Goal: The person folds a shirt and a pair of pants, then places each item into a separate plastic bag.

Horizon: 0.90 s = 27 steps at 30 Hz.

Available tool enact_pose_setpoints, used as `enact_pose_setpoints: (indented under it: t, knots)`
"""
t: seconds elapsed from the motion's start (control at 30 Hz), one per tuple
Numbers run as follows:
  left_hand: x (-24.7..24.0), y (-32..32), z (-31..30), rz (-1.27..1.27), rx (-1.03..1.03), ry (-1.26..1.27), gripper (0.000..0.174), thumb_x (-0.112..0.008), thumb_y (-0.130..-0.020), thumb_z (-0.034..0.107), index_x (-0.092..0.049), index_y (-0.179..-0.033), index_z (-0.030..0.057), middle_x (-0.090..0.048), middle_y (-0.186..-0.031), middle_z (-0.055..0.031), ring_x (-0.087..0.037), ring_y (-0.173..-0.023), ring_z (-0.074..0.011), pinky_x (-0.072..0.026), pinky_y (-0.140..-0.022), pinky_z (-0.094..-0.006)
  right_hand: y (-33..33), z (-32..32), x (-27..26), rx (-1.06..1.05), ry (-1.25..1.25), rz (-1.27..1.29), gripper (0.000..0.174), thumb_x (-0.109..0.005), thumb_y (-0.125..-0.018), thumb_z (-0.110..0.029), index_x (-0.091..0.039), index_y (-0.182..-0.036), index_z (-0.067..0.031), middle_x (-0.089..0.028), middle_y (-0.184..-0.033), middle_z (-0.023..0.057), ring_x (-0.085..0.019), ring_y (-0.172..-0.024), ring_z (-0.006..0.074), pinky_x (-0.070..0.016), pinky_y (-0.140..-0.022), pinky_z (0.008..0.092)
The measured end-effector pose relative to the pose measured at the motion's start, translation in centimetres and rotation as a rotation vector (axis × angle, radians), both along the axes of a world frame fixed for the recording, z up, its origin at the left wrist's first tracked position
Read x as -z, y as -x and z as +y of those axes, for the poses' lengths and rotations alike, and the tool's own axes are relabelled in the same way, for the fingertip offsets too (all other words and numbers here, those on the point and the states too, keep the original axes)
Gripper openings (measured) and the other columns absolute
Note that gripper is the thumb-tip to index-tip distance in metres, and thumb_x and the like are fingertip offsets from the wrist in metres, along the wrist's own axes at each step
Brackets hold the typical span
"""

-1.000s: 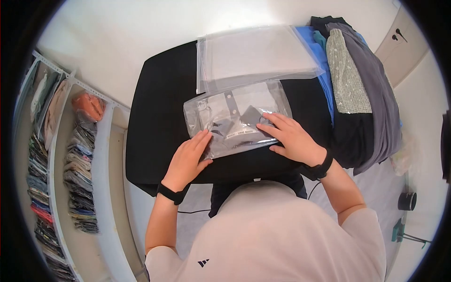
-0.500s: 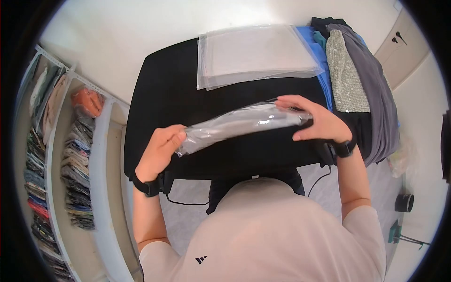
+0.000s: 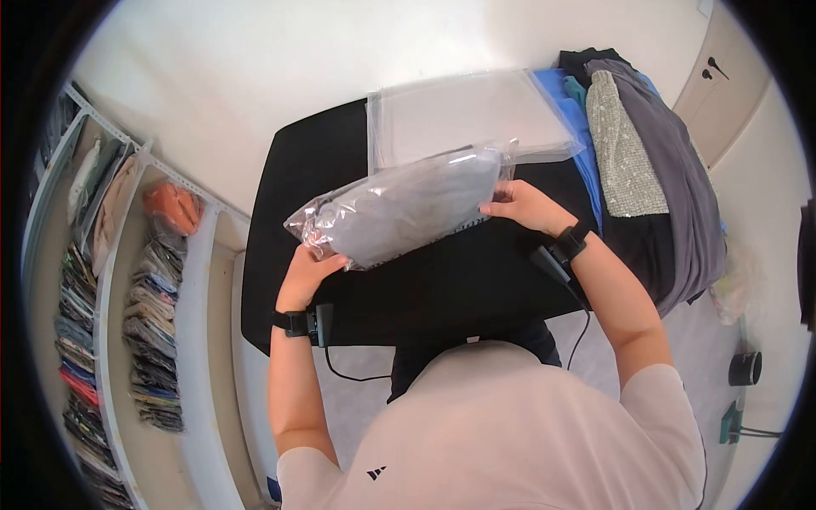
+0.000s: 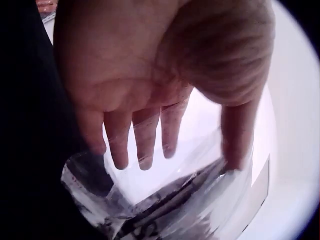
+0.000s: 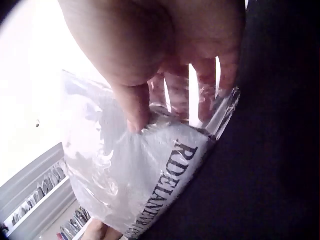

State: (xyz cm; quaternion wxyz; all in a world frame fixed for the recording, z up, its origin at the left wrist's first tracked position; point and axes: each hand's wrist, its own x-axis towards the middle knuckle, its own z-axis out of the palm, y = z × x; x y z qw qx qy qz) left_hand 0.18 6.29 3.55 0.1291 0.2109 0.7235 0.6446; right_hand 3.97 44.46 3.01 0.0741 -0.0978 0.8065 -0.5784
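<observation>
A clear plastic bag [image 3: 408, 204] with grey folded cloth inside is held tilted above the black table, its right end higher. The left hand [image 3: 308, 276] holds its lower left corner, thumb on the near side and fingers behind. At the right end, the right hand [image 3: 531, 206] pinches the bag's edge. In the right wrist view the thumb presses the bag [image 5: 115, 150], which bears dark printed letters, with the fingers behind the film. Seen from the left wrist, the fingers of the left hand [image 4: 160, 75] lie behind clear film and the thumb touches its edge.
Flat clear bags [image 3: 467, 110] lie stacked at the back of the black table [image 3: 293, 170]. Piled clothes, with a grey garment [image 3: 680, 187] on top, cover its right end. Shelves [image 3: 115, 297] of bagged clothes stand at the left. Cables hang from both wrists.
The bag has been lifted off the table and turned over; its grey side now shows, with the right end raised. The right hand has gone from loosely spread fingers to a pinch on its edge.
</observation>
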Motion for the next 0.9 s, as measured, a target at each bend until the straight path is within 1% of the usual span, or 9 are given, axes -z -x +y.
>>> enact_pose_setpoints:
  t: [0.03, 0.1, 0.17, 0.23, 0.33, 0.37, 0.5, 0.63, 0.9]
  knots:
    - [0.1, 0.1, -0.1, -0.005, -0.005, -0.001, 0.051, -0.071, -0.079, 0.023, -0.052, -0.12, -0.0022, -0.06, -0.109, -0.0068, -0.057, -0.101, -0.0171, -0.0431, -0.09, -0.03, 0.0, -0.2, 0.1, 0.024, 0.021, -0.006, 0.028, -0.064, -0.086, -0.021, -0.062, -0.103, 0.0018, -0.065, -0.087, 0.0035, -0.056, -0.076, 0.0103, -0.0449, -0.077, 0.0243]
    - [0.4, 1.0, -0.2, 0.022, -0.108, 0.268, 0.023, -0.063, -0.086, 0.016, -0.062, -0.101, -0.0013, -0.065, -0.087, -0.0029, -0.059, -0.079, -0.0118, -0.0464, -0.076, -0.0254, -0.2, -0.4, -0.5, 0.039, -0.073, -0.002, 0.027, -0.062, -0.088, -0.021, -0.062, -0.101, 0.0019, -0.063, -0.084, 0.0025, -0.054, -0.075, 0.0087, -0.0444, -0.074, 0.0238]
    - [-1.5, 0.0, 1.0, -0.043, -0.173, 0.144, 0.017, -0.061, -0.088, 0.016, -0.062, -0.093, -0.0009, -0.064, -0.08, -0.0014, -0.058, -0.071, -0.0098, -0.046, -0.07, -0.0234, -0.7, -0.7, -1.2, 0.055, -0.167, -0.001, 0.026, -0.059, -0.089, -0.021, -0.062, -0.099, 0.0019, -0.062, -0.081, 0.0014, -0.053, -0.075, 0.0071, -0.0439, -0.071, 0.0233]
    - [-1.5, 0.4, 0.4, -0.181, -0.134, 0.005, 0.018, -0.058, -0.09, 0.018, -0.062, -0.084, 0.0009, -0.062, -0.072, -0.0013, -0.057, -0.063, -0.0081, -0.047, -0.061, -0.0218, -1.8, -1.0, -1.3, 0.087, 0.127, -0.098, 0.028, -0.057, -0.091, -0.023, -0.062, -0.095, 0.0035, -0.06, -0.077, 0.0021, -0.052, -0.069, 0.0067, -0.0428, -0.064, 0.0212]
    - [-0.6, -0.3, 0.9, -0.457, -0.097, -0.006, 0.018, -0.059, -0.09, 0.019, -0.061, -0.085, 0.0013, -0.061, -0.071, -0.0026, -0.059, -0.063, -0.0104, -0.0491, -0.061, -0.0229, -3.6, -2.1, -0.9, 0.284, 0.337, -0.405, 0.03, -0.059, -0.09, -0.028, -0.062, -0.09, 0.0025, -0.056, -0.07, 0.0011, -0.052, -0.064, 0.0089, -0.0435, -0.058, 0.0222]
    - [0.2, -0.5, 1.1, -0.498, -0.147, 0.1, 0.024, -0.059, -0.09, 0.025, -0.06, -0.09, 0.0014, -0.063, -0.074, -0.0051, -0.061, -0.065, -0.0125, -0.0508, -0.063, -0.0239, -2.9, 0.1, 2.9, 0.194, 0.406, -0.501, 0.031, -0.057, -0.091, -0.027, -0.061, -0.097, 0.0028, -0.063, -0.082, 0.0061, -0.058, -0.069, 0.0115, -0.0504, -0.063, 0.0243]
    - [1.8, -0.4, 0.3, -0.643, -0.13, 0.049, 0.033, -0.056, -0.09, 0.035, -0.059, -0.091, 0.0017, -0.065, -0.078, -0.0072, -0.063, -0.066, -0.0142, -0.0509, -0.064, -0.0236, -5.3, -0.2, 1.3, 0.227, 0.69, -0.573, 0.024, -0.053, -0.092, -0.019, -0.061, -0.095, 0.0036, -0.065, -0.084, 0.0081, -0.062, -0.07, 0.0121, -0.0514, -0.067, 0.0231]
    - [2.0, -0.3, 0.4, -0.628, -0.149, 0.078, 0.032, -0.057, -0.09, 0.034, -0.06, -0.091, 0.0021, -0.065, -0.078, -0.0064, -0.062, -0.066, -0.0136, -0.0508, -0.064, -0.0234, -5.6, -0.4, 1.6, 0.265, 0.643, -0.555, 0.023, -0.056, -0.091, -0.017, -0.061, -0.096, 0.0048, -0.065, -0.087, 0.0094, -0.063, -0.072, 0.0124, -0.0514, -0.068, 0.0231]
    - [1.9, 0.1, 1.4, -0.798, -0.113, -0.09, 0.032, -0.061, -0.088, 0.031, -0.061, -0.096, 0.0005, -0.065, -0.085, -0.0065, -0.061, -0.074, -0.0142, -0.0492, -0.07, -0.0284, -5.3, -1.1, 3.0, 0.321, 0.542, -0.442, 0.014, -0.065, -0.085, -0.014, -0.062, -0.081, -0.0006, -0.061, -0.069, 0.0022, -0.052, -0.055, 0.0061, -0.0433, -0.052, 0.0196]
